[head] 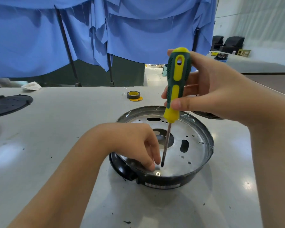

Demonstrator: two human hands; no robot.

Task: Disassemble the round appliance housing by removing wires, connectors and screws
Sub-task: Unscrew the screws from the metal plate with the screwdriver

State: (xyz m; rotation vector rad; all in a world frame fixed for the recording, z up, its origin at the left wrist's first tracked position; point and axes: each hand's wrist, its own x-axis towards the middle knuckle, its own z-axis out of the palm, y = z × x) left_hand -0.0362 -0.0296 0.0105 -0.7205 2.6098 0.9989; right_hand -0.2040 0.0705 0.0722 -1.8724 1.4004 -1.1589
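Overhead, right hand (209, 89) grip wraps upright screwdriver (176, 86), left hand (138, 143) fingertips curled, pinching inside round housing (204, 162).

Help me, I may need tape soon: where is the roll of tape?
In the head view, the roll of tape lies on the table, beyond the round housing and left of the screwdriver.

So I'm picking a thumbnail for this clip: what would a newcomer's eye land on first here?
The green-and-yellow screwdriver, upright in the right hand at centre, its tip down inside the round housing. Next, the left hand reaching into the housing's near side, fingertips beside a loose-looking screw. Behind hangs a blue cloth backdrop, with a tape roll on the grey table.
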